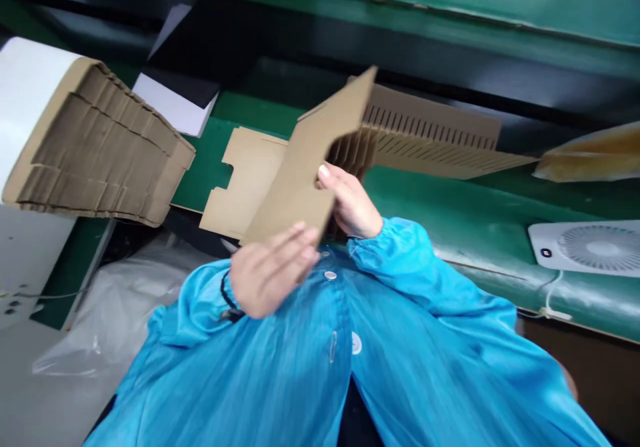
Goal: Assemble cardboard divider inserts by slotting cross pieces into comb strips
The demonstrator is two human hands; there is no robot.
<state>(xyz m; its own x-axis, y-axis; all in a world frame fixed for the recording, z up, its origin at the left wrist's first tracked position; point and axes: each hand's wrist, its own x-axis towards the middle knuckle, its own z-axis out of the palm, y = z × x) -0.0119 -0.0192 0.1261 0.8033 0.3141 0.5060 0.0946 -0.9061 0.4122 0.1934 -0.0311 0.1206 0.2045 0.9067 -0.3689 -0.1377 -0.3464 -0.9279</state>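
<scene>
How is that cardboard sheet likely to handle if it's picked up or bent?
The cardboard sheet is probably light and fairly stiff: the right hand grips it low down, and its upper end stands out without visibly sagging. It looks like corrugated board, so it would likely crease rather than flop if forced.

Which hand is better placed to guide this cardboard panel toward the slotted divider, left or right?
Right, probably: the right hand grips the cardboard panel and sits closer to the slotted cardboard divider. The left hand only reaches the panel's lower edge, with fingers extended.
</scene>
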